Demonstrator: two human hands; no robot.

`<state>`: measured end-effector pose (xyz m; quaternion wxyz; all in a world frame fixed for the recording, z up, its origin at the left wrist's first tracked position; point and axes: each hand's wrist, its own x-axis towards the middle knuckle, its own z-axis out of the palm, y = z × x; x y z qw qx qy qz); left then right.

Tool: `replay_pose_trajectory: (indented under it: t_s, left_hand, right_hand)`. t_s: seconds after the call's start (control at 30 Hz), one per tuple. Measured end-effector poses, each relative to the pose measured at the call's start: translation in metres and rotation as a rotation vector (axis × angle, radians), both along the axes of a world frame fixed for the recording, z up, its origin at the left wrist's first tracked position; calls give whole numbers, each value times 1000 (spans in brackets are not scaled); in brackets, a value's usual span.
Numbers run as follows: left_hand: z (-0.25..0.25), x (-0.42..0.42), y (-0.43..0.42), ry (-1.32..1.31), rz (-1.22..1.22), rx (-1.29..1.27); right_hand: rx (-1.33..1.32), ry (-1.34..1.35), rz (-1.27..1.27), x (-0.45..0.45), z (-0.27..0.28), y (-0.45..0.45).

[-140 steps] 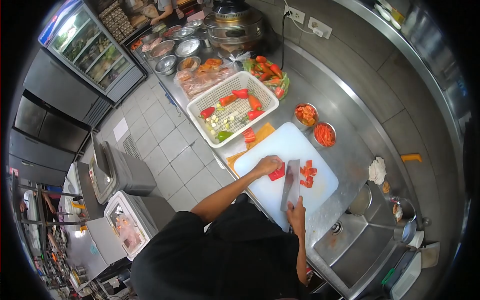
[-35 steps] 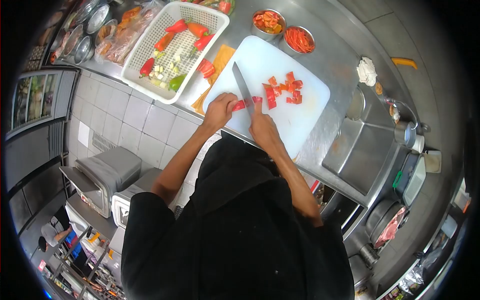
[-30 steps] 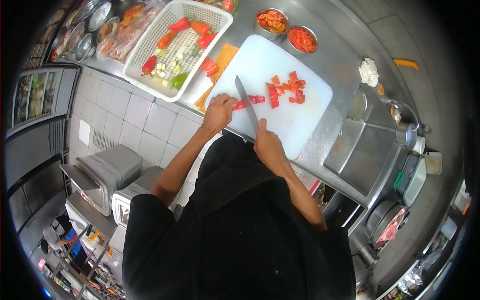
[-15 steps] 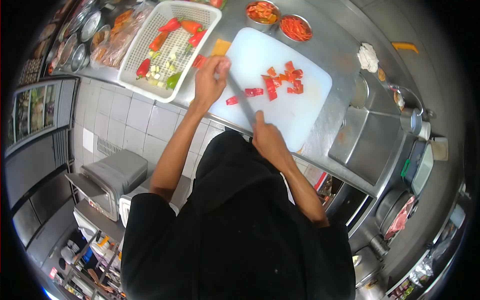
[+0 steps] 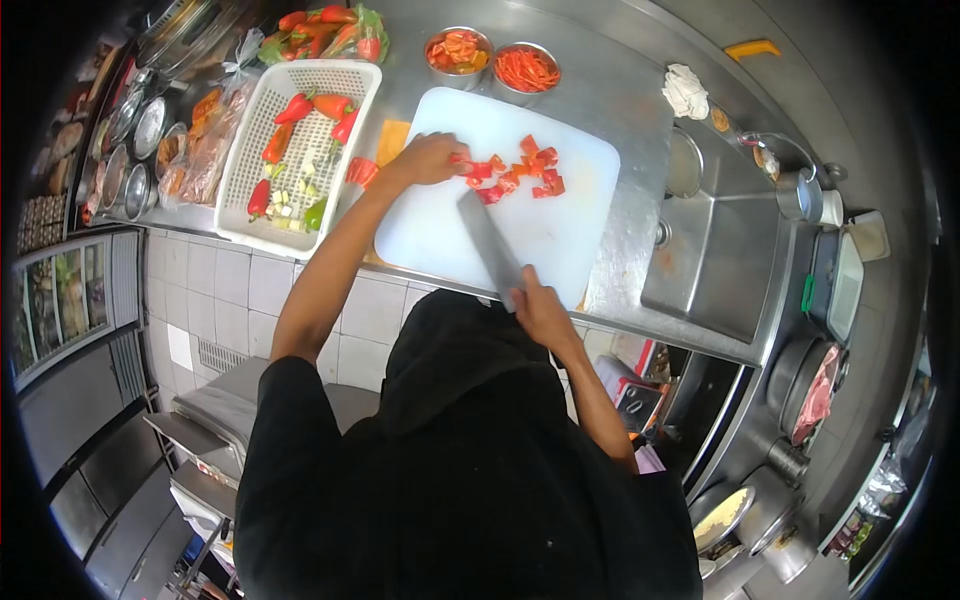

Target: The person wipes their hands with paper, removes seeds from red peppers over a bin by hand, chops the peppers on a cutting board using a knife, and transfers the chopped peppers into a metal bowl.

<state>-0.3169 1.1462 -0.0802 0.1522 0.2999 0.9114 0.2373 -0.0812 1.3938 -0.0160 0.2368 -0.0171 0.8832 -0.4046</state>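
Note:
My right hand (image 5: pixel 541 312) is closed round the handle of a broad-bladed knife (image 5: pixel 488 238). The blade lies low over the white cutting board (image 5: pixel 560 245), its tip near a cluster of cut red pepper pieces (image 5: pixel 508 180). At the board's left part, my left hand (image 5: pixel 430 160) has its fingers curled at the edge of this cluster, with red pieces at the fingertips. The fingertips are partly hidden. More cut pieces lie at the right of the cluster. Some flat red pepper (image 5: pixel 362 172) rests just left of the board.
To the left stands a white perforated basket (image 5: pixel 228 190) with whole red peppers and pale scraps. Two metal bowls of orange pepper pieces (image 5: pixel 457 50) and red strips (image 5: pixel 526 70) sit behind the board. A sink (image 5: pixel 715 260) and a white cloth (image 5: pixel 685 92) are at right.
My left hand has moved from the board's left edge over to the pepper pieces. The separate pieces near the knife now sit with the cluster. The whole view has shifted.

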Motion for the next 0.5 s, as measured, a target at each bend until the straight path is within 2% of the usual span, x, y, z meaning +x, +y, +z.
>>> replay_pose_trajectory:
  t_s: [0.03, 0.1, 0.13, 0.2, 0.23, 0.3, 0.33, 0.4, 0.5]
  left_hand:
    - [-8, 4, -9, 0, 3, -3]
    - [-17, 23, -25, -307, 156, 326]
    - [-9, 40, -23, -400, 258, 303]
    - [11, 71, -7, -166, 463, -107]
    - [10, 81, -5, -164, 480, -109]
    - [4, 97, -4, 55, 765, 37]
    - [1, 102, -5, 56, 778, 37]
    - [-2, 108, -5, 263, 652, 182]
    - [-1, 109, -3, 338, 618, 102]
  right_hand:
    - [-3, 0, 3, 0, -3, 9]
    - [7, 29, -69, -1, -8, 20]
    - [4, 31, -57, -4, -5, 20]
    - [101, 50, -40, -9, 6, 17]
    - [104, 31, -54, -11, 12, 13]
    - [87, 60, -15, -19, 20, 1]
    - [75, 85, 8, -21, 23, -4]
    - [95, 155, 83, -33, 25, -19]
    - [143, 234, 188, -46, 23, -33]
